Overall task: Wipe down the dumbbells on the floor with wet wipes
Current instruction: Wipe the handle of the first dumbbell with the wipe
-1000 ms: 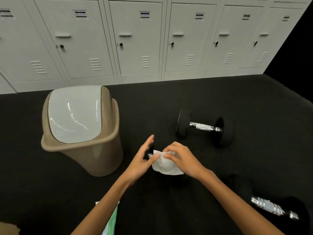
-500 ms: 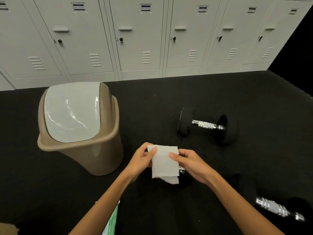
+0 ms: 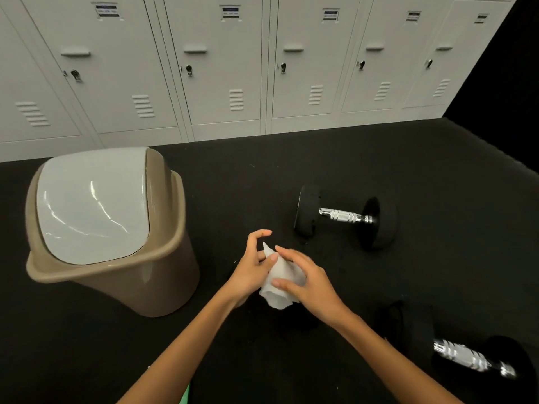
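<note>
1. Head view, hands: the wet wipe is held low over the floor between both hands. The left hand is curled on the left side of the wipe; its thumb and fingers are bent around the upper corner. The right hand is laid on the right side, with the fingers bent over the sheet. So both hands are closed on the wipe. It is judged that the wipe is being gathered or folded into a pad, so that it can be pressed on metal more easily.

2. Head view, dumbbells: one dumbbell lies on the floor beyond the hands and to the right, well apart from them. A second dumbbell lies at the lower right, partly cut by the frame edge. Whether something dark is hidden under the hands cannot be told.

3. Head view, other things: a bin with a swing lid stands at the left, near the left hand, probably so that used wipes can be dropped there. A green packet is seen a little at the bottom edge; what it is cannot be told. Lockers stand behind.
</note>
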The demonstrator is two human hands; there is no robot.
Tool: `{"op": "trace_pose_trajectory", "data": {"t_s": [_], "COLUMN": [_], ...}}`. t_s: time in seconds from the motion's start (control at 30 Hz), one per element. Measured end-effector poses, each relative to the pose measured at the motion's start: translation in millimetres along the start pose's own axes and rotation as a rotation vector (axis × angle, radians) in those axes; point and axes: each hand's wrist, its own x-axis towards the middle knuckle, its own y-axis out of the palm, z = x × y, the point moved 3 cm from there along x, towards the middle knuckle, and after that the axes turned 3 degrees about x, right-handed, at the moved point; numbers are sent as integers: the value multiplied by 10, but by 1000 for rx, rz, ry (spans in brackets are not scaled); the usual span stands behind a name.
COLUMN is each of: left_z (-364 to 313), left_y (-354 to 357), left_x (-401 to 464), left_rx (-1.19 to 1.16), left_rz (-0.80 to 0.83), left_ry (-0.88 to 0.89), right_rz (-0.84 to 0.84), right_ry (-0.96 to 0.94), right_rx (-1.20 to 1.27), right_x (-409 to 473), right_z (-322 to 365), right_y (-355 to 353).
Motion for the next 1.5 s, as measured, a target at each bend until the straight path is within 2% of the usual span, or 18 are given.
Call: {"op": "trace_pose_trajectory", "data": {"t_s": [0.07,0.17,0.23,0.3,0.4,0.5,0.53,0.6,0.67,0.77,0.9,0.97,1.03,1.2,1.33,1.5], "left_z": [-25,-27,-1,6,4,52,96,248,399,466,606,666,707,777,701,630], "left_y": [-14,-111,-189,-257,-362,-488,-524,-561,-572,-591,-494,-437,-415,-430,-420,-404], "left_x": [25,46,54,68,138,217,250,317,362,416,383,359,348,321,388,408], "left_rx": [-33,6,139,325,426,540,618,794,888,870,954,1109,1209,1153,1177,1231], "left_rz": [0,-87,-26,8,-190,-348,-339,-211,-82,23,207,178,135,50,104,140], "left_ry": [-11,15,35,101,201,237,240,164,46,38,6,27,73,152,76,35], "right_rz": [-59,-185,-197,-128,-86,-228,-312,-440,-469,-417,-171,-87,-48,47,121,178], "right_ry": [-5,12,42,58,30,25,40,69,65,25,-31,-76,-108,-238,-308,-399], "right_rx": [84,96,78,55,13,-30,-26,-22,-57,-151,-381,-580,-656,-699,-671,-759], "right_x": [33,117,202,307,492,631,642,621,588,546,513,474,436,347,349,314], "right_z": [22,9,-4,10,53,3,-36,-125,-233,-387,-603,-704,-744,-777,-828,-916], "right_y": [32,37,12,-5,-12,1,5,45,157,382,726,837,860,822,768,770]}}
